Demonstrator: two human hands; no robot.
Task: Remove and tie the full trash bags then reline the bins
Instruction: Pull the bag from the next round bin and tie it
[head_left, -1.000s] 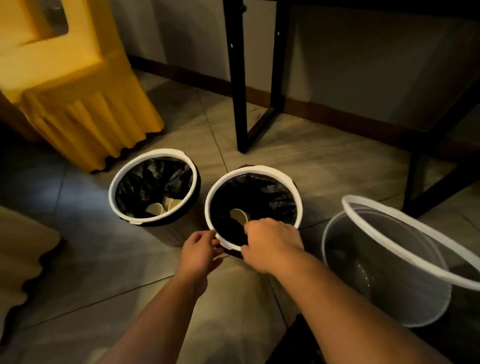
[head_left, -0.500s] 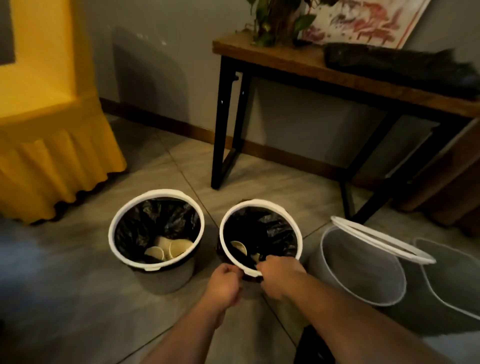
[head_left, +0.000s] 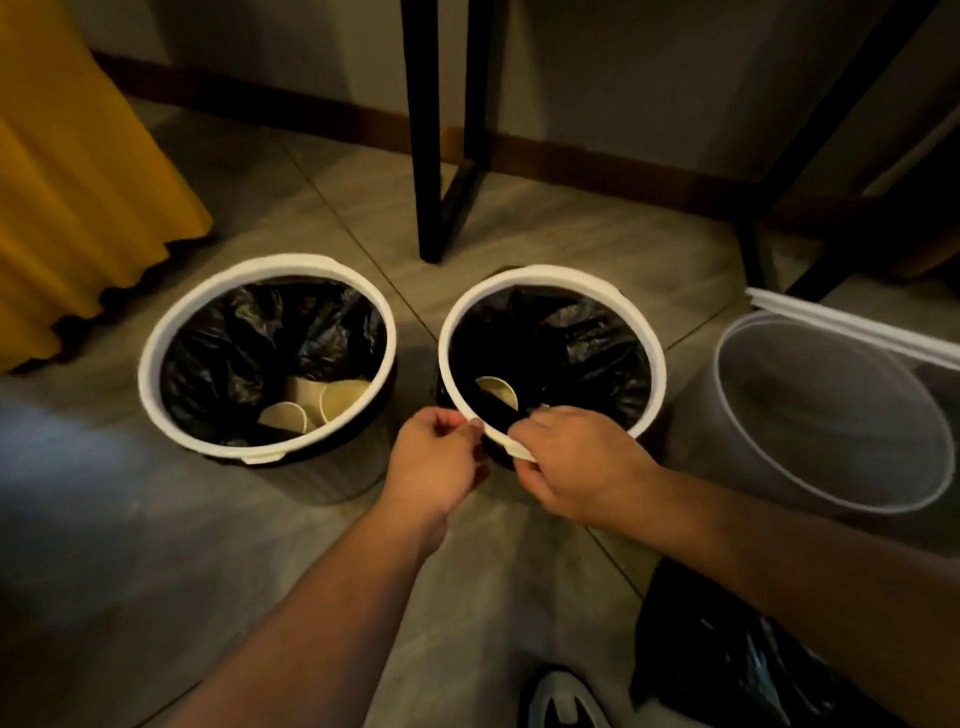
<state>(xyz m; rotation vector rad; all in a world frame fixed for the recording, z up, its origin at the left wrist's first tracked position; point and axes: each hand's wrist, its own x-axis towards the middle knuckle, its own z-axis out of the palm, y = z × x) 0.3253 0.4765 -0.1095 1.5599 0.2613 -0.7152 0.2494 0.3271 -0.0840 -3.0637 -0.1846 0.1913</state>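
Note:
Two small bins stand side by side on the tiled floor, each lined with a black trash bag under a white rim ring. The left bin (head_left: 166, 343) holds several paper cups (head_left: 311, 405). The middle bin (head_left: 550, 275) holds a paper cup (head_left: 498, 389) in its black bag (head_left: 587, 353). My left hand (head_left: 436, 462) pinches the near edge of that bin's white ring. My right hand (head_left: 566, 462) grips the ring's tab just to the right of it. A clear bin without a bag (head_left: 831, 415) stands at the right, its white ring (head_left: 852, 322) lying tilted on top.
A yellow skirted cloth (head_left: 78, 182) hangs at the left. Black table legs (head_left: 431, 130) stand behind the bins against the wall. A black trash bag (head_left: 737, 665) lies on the floor at the lower right beside a shoe (head_left: 566, 701).
The view swung up and then back down toward the bins. Both hands stayed on the near rim of the middle bin, now closer together on the ring.

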